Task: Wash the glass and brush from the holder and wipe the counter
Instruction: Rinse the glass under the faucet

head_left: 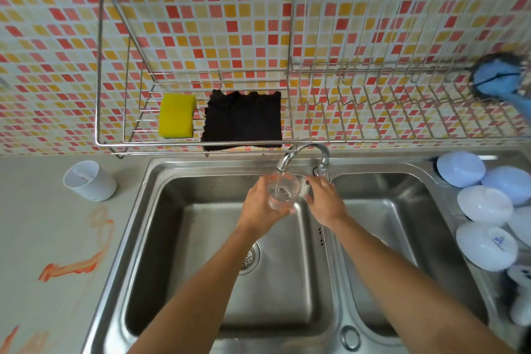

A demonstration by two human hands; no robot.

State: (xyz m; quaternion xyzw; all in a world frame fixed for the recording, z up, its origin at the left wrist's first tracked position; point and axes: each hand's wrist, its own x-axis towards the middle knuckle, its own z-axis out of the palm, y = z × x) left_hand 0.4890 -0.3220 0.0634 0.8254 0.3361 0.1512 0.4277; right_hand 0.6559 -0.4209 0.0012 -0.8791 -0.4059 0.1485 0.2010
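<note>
While left hand (260, 204) fingers wrap the glass (283, 191) under the tap (287, 162), right hand (323, 201) hangs relaxed beside; rinse step, next likely swirl and empty.

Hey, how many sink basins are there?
2: a left basin under the glass and running tap, and a right basin beside the white bowls.
</note>
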